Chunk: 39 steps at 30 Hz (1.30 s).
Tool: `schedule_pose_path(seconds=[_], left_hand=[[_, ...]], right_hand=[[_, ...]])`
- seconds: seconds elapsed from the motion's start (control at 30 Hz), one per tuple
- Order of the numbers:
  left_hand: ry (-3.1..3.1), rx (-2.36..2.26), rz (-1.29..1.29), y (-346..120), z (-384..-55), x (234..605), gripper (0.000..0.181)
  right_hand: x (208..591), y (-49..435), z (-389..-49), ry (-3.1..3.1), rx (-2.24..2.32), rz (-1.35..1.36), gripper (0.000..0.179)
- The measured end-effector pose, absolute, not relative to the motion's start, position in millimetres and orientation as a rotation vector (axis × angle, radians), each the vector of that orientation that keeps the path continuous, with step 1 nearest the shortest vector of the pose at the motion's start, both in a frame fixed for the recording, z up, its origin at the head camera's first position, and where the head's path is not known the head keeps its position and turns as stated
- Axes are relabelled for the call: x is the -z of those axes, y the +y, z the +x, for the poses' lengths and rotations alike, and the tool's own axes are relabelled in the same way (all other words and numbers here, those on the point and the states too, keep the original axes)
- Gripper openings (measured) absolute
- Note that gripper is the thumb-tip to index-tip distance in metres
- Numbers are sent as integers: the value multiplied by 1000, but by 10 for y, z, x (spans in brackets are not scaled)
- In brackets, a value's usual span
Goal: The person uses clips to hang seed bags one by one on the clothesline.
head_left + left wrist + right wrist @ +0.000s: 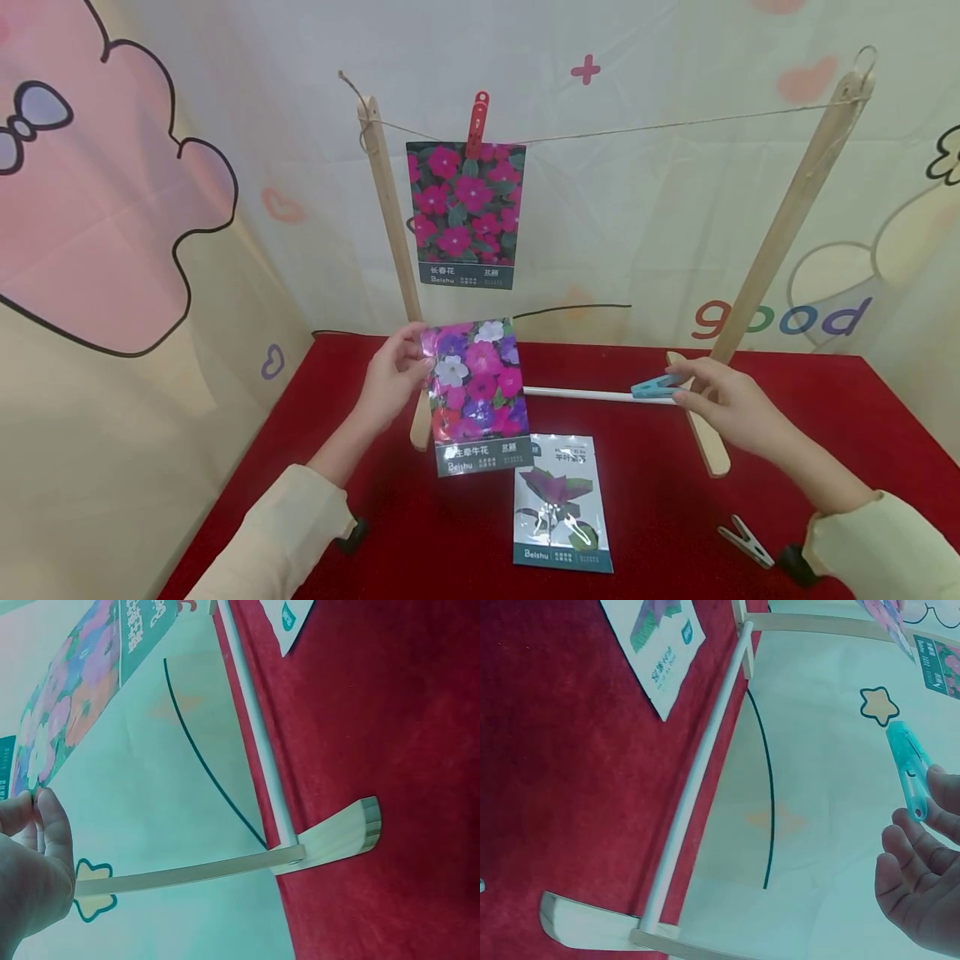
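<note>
My left hand (392, 375) pinches the upper left edge of a seed packet (480, 387) with pink, purple and white flowers, held up in front of the wooden stand. In the left wrist view, thumb and fingertips meet at the packet's corner. My right hand (731, 404) holds a light blue clothespin (657, 387) by one end, near the stand's right post; the right wrist view shows the clothespin (909, 769) between thumb and finger. Another seed packet (468, 217), with magenta flowers, hangs from the string (660, 127) under a red clothespin (477, 125).
A white seed packet (562, 508) lies on the red cloth (435, 533), partly behind the held one. A pale clothespin (746, 543) lies at the right. Two wooden posts (795, 208) carry the string, and a white rod (585, 394) runs low between them.
</note>
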State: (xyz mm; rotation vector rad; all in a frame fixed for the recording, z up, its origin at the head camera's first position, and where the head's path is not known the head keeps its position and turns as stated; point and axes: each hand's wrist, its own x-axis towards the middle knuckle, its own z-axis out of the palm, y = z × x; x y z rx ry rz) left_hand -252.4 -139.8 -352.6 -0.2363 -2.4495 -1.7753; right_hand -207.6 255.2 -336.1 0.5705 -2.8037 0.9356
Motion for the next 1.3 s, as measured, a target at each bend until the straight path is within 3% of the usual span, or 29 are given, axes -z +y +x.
schedule_pose_path(seconds=[1.1, 1.3], left_hand=[[-2392, 1706, -416, -1134, -2608, 3199, 46], [-2396, 1765, -412, -1023, -2472, 3002, 46]], right_hand=[[2947, 2560, -2203, -2630, -821, 693, 29], [2866, 2572, -2223, -2610, -794, 700, 29]])
